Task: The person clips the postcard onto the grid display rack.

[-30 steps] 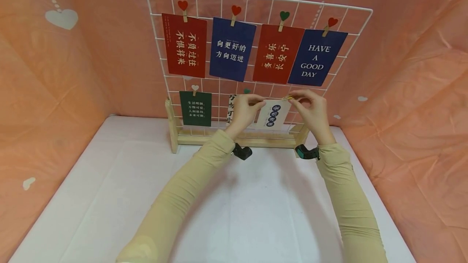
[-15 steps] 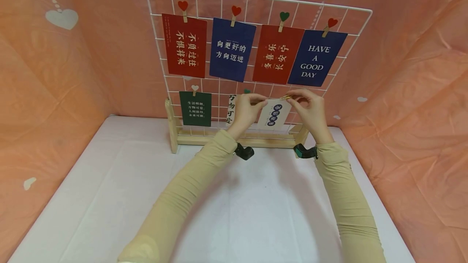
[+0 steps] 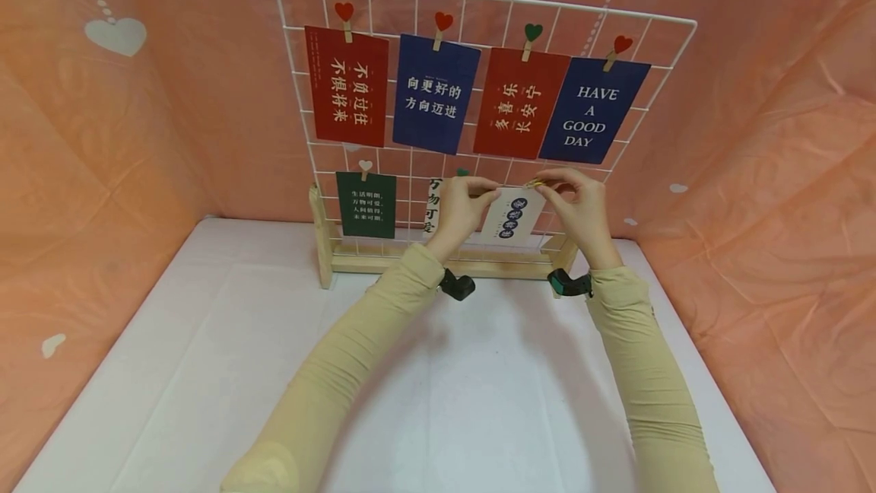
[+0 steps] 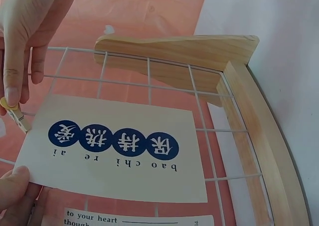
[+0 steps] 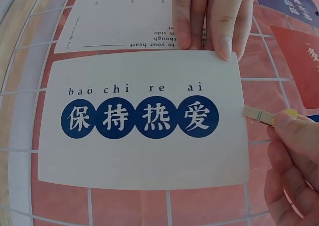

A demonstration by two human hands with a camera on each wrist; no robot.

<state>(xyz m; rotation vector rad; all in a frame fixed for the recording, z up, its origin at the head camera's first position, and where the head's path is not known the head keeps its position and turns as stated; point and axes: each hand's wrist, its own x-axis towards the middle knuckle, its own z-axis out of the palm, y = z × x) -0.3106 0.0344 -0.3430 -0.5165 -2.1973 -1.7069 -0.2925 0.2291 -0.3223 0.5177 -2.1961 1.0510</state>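
A white card point(image 3: 513, 217) with blue circles and Chinese characters lies against the lower right of the white wire grid point(image 3: 411, 162). My left hand point(image 3: 465, 208) pinches its top edge near the left corner, thumb in front. A small wooden clothespin point(image 5: 259, 116) with a yellow top is pinched between thumb and finger of my right hand point(image 3: 582, 208). The clothespin's tip meets the card's top edge; whether it bites the card and a wire, I cannot tell. Behind my left hand, another white card point(image 5: 114, 24) with green-black characters hangs partly hidden.
Along the grid's upper row hang red and blue cards, such as the HAVE A GOOD DAY card point(image 3: 594, 111), under heart clothespins. A green card point(image 3: 366, 205) hangs lower left. The grid stands in a wooden base point(image 3: 438, 266) on the white table point(image 3: 438, 386).
My right hand has shifted slightly left with the clothespin, and my left hand slightly right with the card. The hanging cards stay where they were.
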